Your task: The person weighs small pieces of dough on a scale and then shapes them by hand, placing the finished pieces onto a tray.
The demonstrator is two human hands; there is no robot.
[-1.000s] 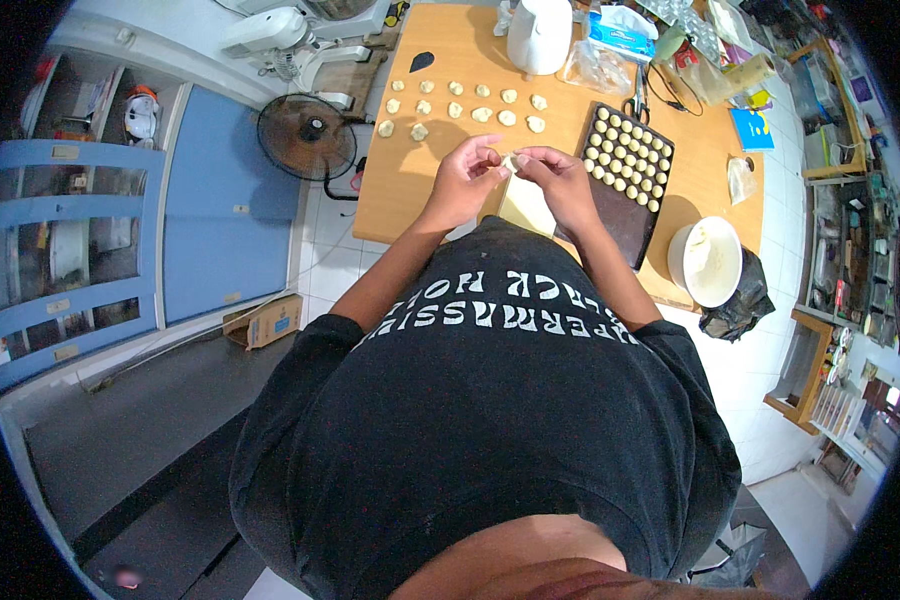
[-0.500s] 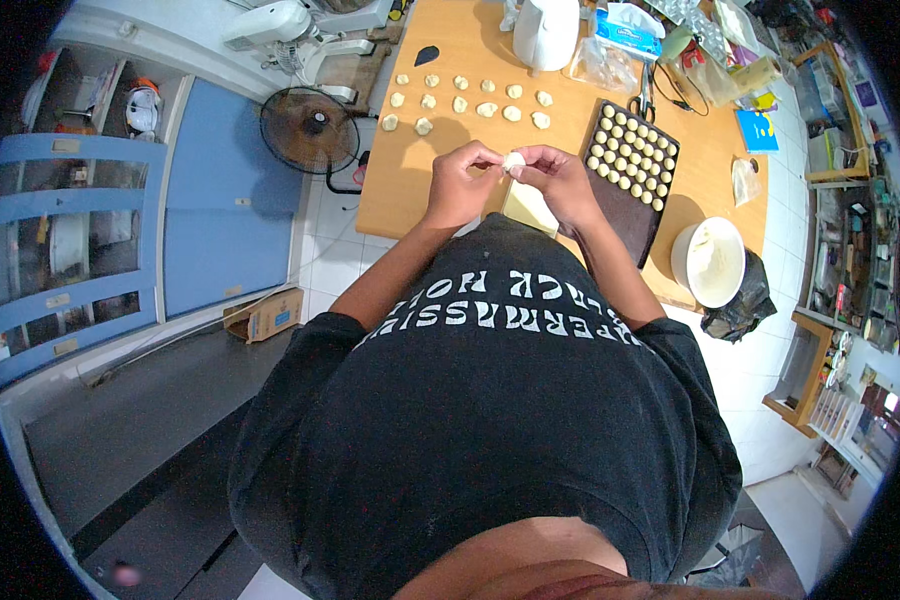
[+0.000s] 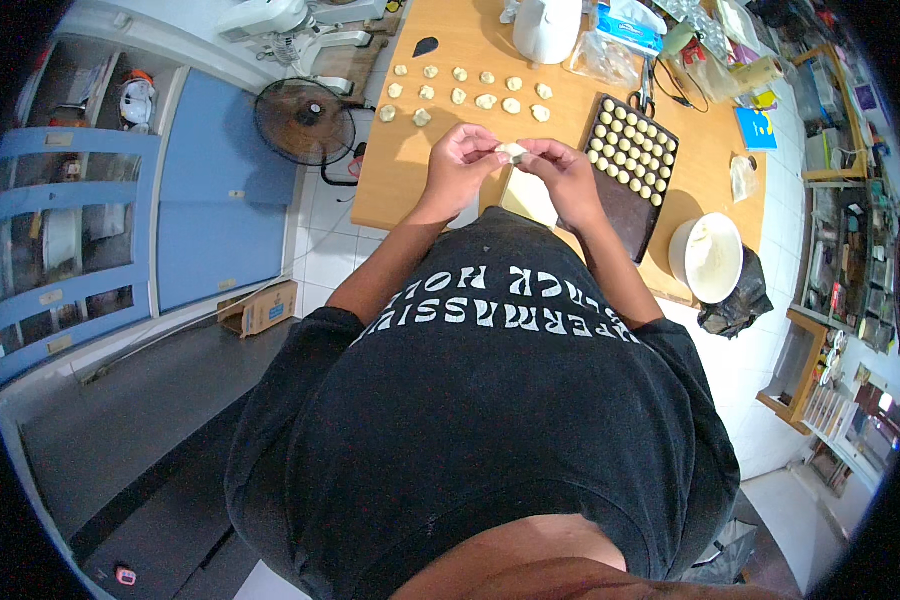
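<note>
Between my fingertips I hold a small pale piece of dough (image 3: 511, 151) above the near edge of the table. My left hand (image 3: 462, 165) pinches its left side and my right hand (image 3: 560, 172) pinches its right side. Just below them lies a pale yellow rectangular block or container (image 3: 530, 196), partly hidden by my shirt and right arm. Beyond my hands, rows of flattened dough pieces (image 3: 486, 102) lie on the wooden table (image 3: 395, 190). To the right, a dark baking tray (image 3: 620, 215) carries many round dough balls (image 3: 630, 150) in its far part.
A white bowl (image 3: 707, 258) with pale residue stands at the table's right edge, beside a black plastic bag (image 3: 738, 305). Scissors (image 3: 642, 98), a white jug (image 3: 547, 30) and a tissue pack (image 3: 628, 28) are at the back. A black fan (image 3: 305, 120) stands left of the table.
The dough between my fingers has gone from a rounded lump to a flatter, wider shape. Both hands have shifted slightly, and the whole view has moved a little.
</note>
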